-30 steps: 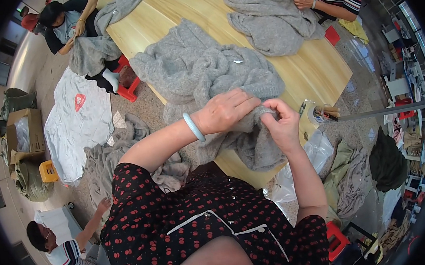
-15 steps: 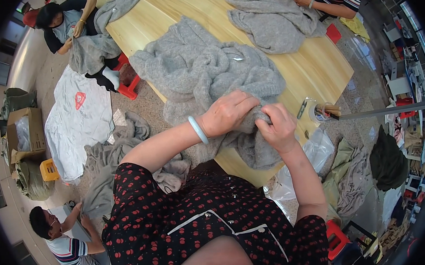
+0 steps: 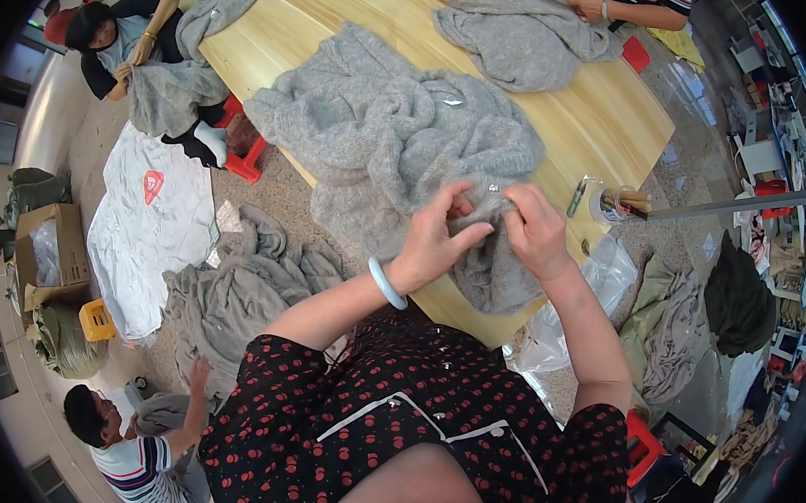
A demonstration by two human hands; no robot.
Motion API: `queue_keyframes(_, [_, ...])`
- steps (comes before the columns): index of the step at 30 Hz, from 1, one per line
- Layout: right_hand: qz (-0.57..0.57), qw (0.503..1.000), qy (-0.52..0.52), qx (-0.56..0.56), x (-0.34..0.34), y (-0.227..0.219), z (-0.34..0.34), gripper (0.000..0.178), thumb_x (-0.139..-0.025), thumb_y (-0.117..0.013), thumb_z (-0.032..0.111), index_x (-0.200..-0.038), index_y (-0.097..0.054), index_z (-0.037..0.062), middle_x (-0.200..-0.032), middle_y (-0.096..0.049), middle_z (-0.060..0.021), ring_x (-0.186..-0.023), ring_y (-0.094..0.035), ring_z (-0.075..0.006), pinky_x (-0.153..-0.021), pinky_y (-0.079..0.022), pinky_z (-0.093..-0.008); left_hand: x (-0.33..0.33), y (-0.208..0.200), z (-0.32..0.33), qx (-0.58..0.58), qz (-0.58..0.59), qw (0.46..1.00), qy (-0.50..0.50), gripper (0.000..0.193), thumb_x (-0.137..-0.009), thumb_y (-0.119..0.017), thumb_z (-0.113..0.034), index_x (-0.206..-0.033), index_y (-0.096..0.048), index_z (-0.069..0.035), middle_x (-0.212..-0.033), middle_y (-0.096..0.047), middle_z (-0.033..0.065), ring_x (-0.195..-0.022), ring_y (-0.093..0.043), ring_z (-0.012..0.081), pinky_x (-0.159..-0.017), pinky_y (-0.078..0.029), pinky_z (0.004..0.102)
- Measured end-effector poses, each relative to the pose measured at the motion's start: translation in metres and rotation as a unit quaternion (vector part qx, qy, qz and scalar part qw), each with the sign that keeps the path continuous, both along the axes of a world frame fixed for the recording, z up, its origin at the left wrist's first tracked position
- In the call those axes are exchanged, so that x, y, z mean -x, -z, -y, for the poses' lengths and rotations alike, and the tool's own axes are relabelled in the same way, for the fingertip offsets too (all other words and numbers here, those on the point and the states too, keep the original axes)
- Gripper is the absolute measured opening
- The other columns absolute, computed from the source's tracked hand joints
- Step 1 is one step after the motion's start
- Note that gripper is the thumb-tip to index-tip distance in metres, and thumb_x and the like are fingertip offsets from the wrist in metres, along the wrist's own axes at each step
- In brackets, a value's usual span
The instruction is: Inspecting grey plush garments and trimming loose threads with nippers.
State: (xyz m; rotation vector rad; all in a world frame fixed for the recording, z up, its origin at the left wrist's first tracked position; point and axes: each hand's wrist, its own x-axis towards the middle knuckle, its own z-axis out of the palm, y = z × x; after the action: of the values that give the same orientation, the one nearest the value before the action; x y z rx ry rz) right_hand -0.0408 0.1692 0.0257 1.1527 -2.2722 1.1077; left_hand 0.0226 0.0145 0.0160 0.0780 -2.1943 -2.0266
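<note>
A fluffy grey knitted garment (image 3: 385, 127) lies bunched on the wooden table, its lower part hanging toward me over the near edge. My right hand (image 3: 536, 235) pinches a fold of it between thumb and fingers. Just left of that, my left hand (image 3: 435, 238), with a pale bangle at the wrist, has its thumb and curled fingers apart and nothing visible between them. Close to both hands, a small shiny piece (image 3: 494, 188) shows on the knit. Another small bright tag (image 3: 452, 101) sits higher up on the garment.
A clear cup of sticks (image 3: 619, 205) stands at the table's right edge. Across the wooden table (image 3: 614, 129), a person handles another grey garment (image 3: 523, 33). Two more people work at the left. Grey cloth (image 3: 247, 300) and a white sheet (image 3: 145, 241) lie on the floor left.
My left hand has let go of the knit and opened, drawing slightly back. The shiny piece near my fingers has come into view. At lower left, the person has raised a hand.
</note>
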Motion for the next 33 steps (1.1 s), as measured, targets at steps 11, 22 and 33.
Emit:
queue_keyframes(11, [0.151, 0.962, 0.131, -0.188, -0.002, 0.017, -0.026, 0.028, -0.066, -0.050, -0.001, -0.093, -0.053, 0.0041, -0.083, -0.056, -0.0154, -0.079, -0.055, -0.0336, -0.070, -0.044, -0.0399, -0.008, 0.021, 0.048, 0.126, 0.125, 0.980, 0.093, 0.020, -0.083, -0.057, -0.018, -0.073, -0.053, -0.002, -0.058, -0.043, -0.0046, -0.056, -0.036, 0.0039, -0.048, -0.033, 0.0221])
queue_keyframes(22, [0.350, 0.900, 0.251, -0.065, -0.010, 0.038, -0.052, 0.026, -0.070, -0.055, 0.001, -0.096, -0.056, 0.0024, -0.076, -0.060, -0.0111, -0.070, -0.058, -0.0164, -0.064, -0.045, -0.0281, -0.016, 0.019, 0.060, -0.014, 0.233, 0.960, 0.154, 0.012, -0.079, -0.056, -0.010, -0.081, -0.058, 0.002, -0.065, -0.051, -0.0058, -0.058, -0.043, 0.0018, -0.049, -0.035, 0.0194])
queue_keyframes(33, [0.316, 0.930, 0.159, 0.097, -0.032, -0.050, -0.044, 0.020, -0.075, -0.051, -0.002, -0.094, -0.056, -0.0023, -0.081, -0.057, -0.0016, -0.072, -0.053, -0.0086, -0.065, -0.043, -0.0216, -0.001, -0.034, 0.049, -0.212, 0.195, 0.949, 0.127, 0.005, -0.077, -0.058, -0.003, -0.082, -0.057, -0.003, -0.073, -0.055, -0.0045, -0.063, -0.048, 0.0021, -0.055, -0.039, 0.0165])
